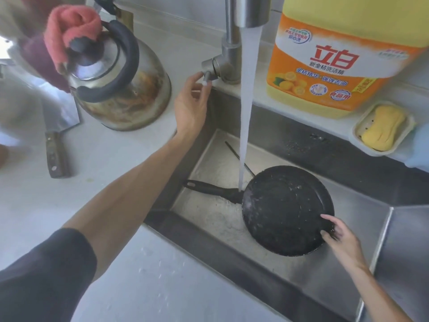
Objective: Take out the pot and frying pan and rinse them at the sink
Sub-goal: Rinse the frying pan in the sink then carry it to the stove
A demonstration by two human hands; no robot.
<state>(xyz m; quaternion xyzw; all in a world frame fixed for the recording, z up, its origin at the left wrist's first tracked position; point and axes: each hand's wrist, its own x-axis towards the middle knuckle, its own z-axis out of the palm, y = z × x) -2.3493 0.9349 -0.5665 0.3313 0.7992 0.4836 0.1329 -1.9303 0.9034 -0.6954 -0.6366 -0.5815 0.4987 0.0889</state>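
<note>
Two hands: left hand (189,105) fingers pinching tap lever (206,77), right hand (337,238) fingertips gripping frying pan (285,210) rim.

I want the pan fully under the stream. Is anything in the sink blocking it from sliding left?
Nothing visible blocks it. The frying pan, held at its rim by the right hand, has only a thin dark stick lying behind it; the water stream lands beside its handle.

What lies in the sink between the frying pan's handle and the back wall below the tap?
In the head view, a thin dark rod lies on the wet sink floor there, and the water stream falls past it, landing where the handle joins the frying pan.
</note>
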